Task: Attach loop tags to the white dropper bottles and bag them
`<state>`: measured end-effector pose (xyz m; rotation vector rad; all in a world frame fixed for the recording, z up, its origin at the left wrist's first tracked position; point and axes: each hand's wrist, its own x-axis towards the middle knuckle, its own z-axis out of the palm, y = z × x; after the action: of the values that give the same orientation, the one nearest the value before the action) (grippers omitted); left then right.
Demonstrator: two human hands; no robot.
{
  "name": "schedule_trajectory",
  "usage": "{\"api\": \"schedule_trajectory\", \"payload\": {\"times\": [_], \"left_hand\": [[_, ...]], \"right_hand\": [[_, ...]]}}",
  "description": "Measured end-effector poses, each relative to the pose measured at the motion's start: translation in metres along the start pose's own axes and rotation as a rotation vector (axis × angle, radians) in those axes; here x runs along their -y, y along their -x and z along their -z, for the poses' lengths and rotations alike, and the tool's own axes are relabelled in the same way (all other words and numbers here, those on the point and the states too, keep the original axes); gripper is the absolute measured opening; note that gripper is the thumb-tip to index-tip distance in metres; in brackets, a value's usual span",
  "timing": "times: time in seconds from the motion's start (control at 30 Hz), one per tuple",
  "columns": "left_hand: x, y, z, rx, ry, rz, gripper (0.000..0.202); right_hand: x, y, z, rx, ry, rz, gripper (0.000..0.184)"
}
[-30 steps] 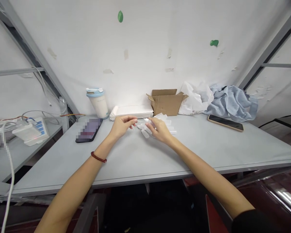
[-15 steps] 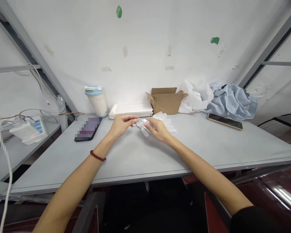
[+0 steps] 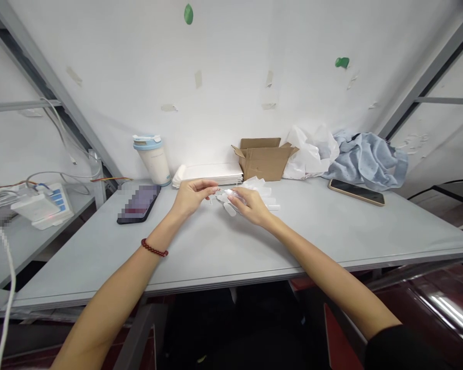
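My left hand (image 3: pixel 190 199) is closed in a pinch over the middle of the grey table. Between its thumb and forefinger is something thin and small, too fine to name. My right hand (image 3: pixel 253 206) is closed just beside it, its fingertips on a small clear, whitish piece (image 3: pixel 228 192). Only a narrow gap separates the two sets of fingertips. Below them lies a rounded translucent tab (image 3: pixel 229 209). Several clear plastic pieces (image 3: pixel 272 201) lie behind my right hand and are partly covered by it.
Behind my hands are a stack of white sheets or envelopes (image 3: pixel 210 173) and an open cardboard box (image 3: pixel 263 163). A lidded cup (image 3: pixel 154 162) and a phone (image 3: pixel 139 204) are to the left. On the right are a plastic bag (image 3: pixel 310 154), blue cloth (image 3: pixel 366 162) and another phone (image 3: pixel 357 192).
My left fingertips have drawn slightly away from the right ones, leaving a little more of a gap. Both hands stay over the same spot; the view has shifted a little.
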<state>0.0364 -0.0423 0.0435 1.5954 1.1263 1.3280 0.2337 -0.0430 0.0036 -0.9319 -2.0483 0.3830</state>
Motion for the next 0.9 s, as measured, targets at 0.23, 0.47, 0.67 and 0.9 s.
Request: {"api": "schedule_trajectory", "payload": {"times": [0.23,0.47,0.67,0.9], "left_hand": [[-0.0043,0.0017,-0.0005,-0.004,0.036,0.007,0.024],[-0.0026,0.0006,-0.0012,-0.005,0.052,0.011,0.020],[-0.0022,0.0006,-0.0015,-0.003,0.040,0.016,0.022],[0.0006,0.0003,-0.0017,-0.001,0.049,-0.008,0.022]], "right_hand": [[-0.0011,-0.0001,-0.0012,-0.018,-0.025,0.033,0.051],[0.0005,-0.0005,0.0001,-0.022,-0.037,0.039,0.053],[0.0014,-0.0005,0.0005,-0.009,-0.046,0.037,0.053],[0.0008,-0.0004,0.0001,0.003,-0.032,0.019,0.048]]}}
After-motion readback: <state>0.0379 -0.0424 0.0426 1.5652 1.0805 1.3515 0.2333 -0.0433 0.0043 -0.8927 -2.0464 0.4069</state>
